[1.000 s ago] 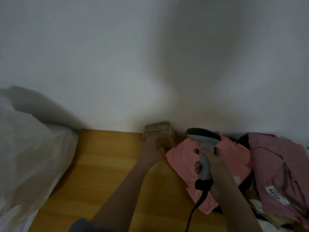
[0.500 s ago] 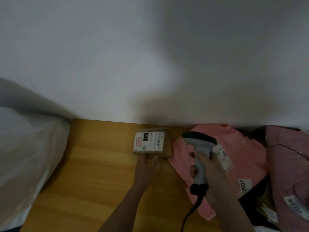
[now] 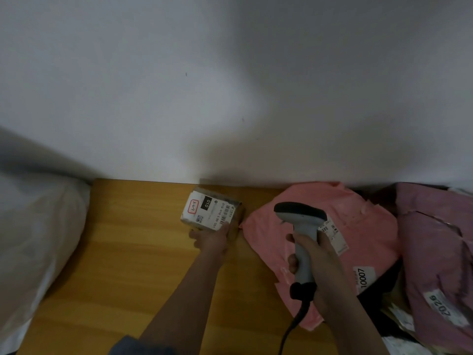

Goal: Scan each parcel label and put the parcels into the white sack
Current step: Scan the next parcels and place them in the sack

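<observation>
The box (image 3: 212, 212) lay on the counter (image 3: 122, 265) close to the wall (image 3: 230, 85), label up, just left of the pink bag (image 3: 320, 242) and well right of the sack (image 3: 35, 234). The left hand (image 3: 213, 240) held the box by its near edge, fingers (image 3: 195, 235) curled round the lower corner. The right hand (image 3: 316, 262) was clenched round the scanner (image 3: 300, 224) handle, the scanner head raised over the pink bag and pointing away towards the wall, not yet at the box label.

The box looked small, stiff and probably light; its taped, glossy skin could be slippery, so a grip across two opposite sides would likely hold better than the corner pinch, and it should leave the barcode uncovered. The pink bag looked soft and crumpled, apt to sag if lifted by one edge.

The left thumb lay over the label's near corner, and whether it covered any barcode could not be told. The sack's mouth was out of view, the mauve bag (image 3: 440, 252) was cut off at the right, and the small print was too blurred to read
</observation>
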### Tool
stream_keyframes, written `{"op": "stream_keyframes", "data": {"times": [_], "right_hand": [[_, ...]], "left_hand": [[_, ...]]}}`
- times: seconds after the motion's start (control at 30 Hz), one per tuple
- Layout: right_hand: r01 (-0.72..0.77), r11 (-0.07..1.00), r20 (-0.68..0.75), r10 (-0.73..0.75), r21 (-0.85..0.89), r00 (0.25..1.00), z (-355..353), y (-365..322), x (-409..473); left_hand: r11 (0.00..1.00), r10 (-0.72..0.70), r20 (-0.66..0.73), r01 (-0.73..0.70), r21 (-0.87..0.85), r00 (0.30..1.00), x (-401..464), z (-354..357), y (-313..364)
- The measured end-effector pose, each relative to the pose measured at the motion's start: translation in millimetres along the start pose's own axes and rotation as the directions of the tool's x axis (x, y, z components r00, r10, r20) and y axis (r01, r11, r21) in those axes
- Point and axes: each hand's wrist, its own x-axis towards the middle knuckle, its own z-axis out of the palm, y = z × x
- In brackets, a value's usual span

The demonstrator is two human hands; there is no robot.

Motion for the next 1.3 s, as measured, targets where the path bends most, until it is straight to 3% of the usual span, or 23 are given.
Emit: {"op": "stream_keyframes", "data": {"times": [0.07, 0.2, 0.27, 0.3, 0.37, 0.43, 0.47, 0.53, 0.63, 0.77, 1.03, 1.1, 1.13, 1.17, 1.2, 1.27, 1.3], "right_hand": [[-0.009, 1.000, 0.003, 0.009, 0.005, 1.000, 0, 0, 0], [-0.016, 1.000, 0.028, 0.016, 0.018, 0.999, 4, 3, 0], [-0.008, 1.000, 0.051, 0.008, 0.001, 0.999, 5, 4, -1], [-0.005, 1.000, 0.060, 0.006, -0.009, 0.998, 5, 4, -2], [0.000, 1.000, 0.069, 0.002, -0.026, 0.998, 5, 4, -2], [-0.002, 0.999, 0.070, 0.005, -0.036, 0.998, 4, 5, 0], [-0.002, 0.999, 0.073, 0.005, -0.039, 0.997, 4, 5, 0], [0.002, 0.999, 0.082, 0.002, -0.042, 0.997, 5, 5, 1], [0.000, 0.999, 0.086, 0.004, -0.048, 0.996, 8, 7, 2], [-0.004, 0.999, 0.079, 0.008, -0.047, 0.997, 14, 11, -2], [0.027, 0.993, 0.116, -0.014, -0.115, 0.993, 32, 18, -25], [0.040, 0.992, 0.118, -0.025, -0.124, 0.993, 37, 22, -33], [0.037, 0.989, 0.117, -0.020, -0.143, 0.993, 39, 23, -38], [0.031, 0.986, 0.112, -0.013, -0.163, 0.994, 41, 25, -41], [0.030, 0.984, 0.111, -0.010, -0.178, 0.994, 43, 27, -44], [0.046, 0.977, 0.124, -0.021, -0.207, 0.992, 47, 30, -54], [0.066, 0.973, 0.141, -0.034, -0.223, 0.989, 48, 30, -60]], "left_hand": [[0.975, 0.152, -0.103, -0.132, 0.177, 0.983, 2, -6, 0], [0.958, 0.163, -0.142, -0.122, 0.260, 0.976, 2, -14, 8], [0.843, 0.371, -0.074, -0.301, 0.446, 0.926, 4, -15, 16], [0.714, 0.474, 0.031, -0.405, 0.572, 0.880, 7, -15, 22], [0.286, 0.549, 0.329, -0.543, 0.790, 0.768, 12, -19, 33], [-0.193, 0.529, 0.547, -0.536, 0.822, 0.649, 21, -27, 39], [-0.349, 0.515, 0.603, -0.494, 0.796, 0.609, 25, -33, 39], [-0.469, 0.482, 0.632, -0.431, 0.771, 0.607, 29, -42, 41], [-0.509, 0.429, 0.571, -0.334, 0.793, 0.700, 30, -57, 43], [-0.471, 0.370, 0.527, -0.334, 0.817, 0.766, 36, -81, 34], [-0.333, 0.399, 0.576, -0.472, 0.816, 0.714, 20, -114, 17], [-0.345, 0.380, 0.577, -0.469, 0.813, 0.723, 17, -124, 4], [-0.299, 0.368, 0.562, -0.478, 0.826, 0.741, 16, -130, -4], [-0.182, 0.362, 0.530, -0.500, 0.847, 0.767, 16, -137, -11], [0.028, 0.344, 0.475, -0.515, 0.857, 0.810, 15, -145, -16], [0.560, 0.247, 0.340, -0.420, 0.714, 0.907, 6, -161, -21], [0.771, 0.174, 0.284, -0.310, 0.556, 0.943, -1, -168, -21]]}}
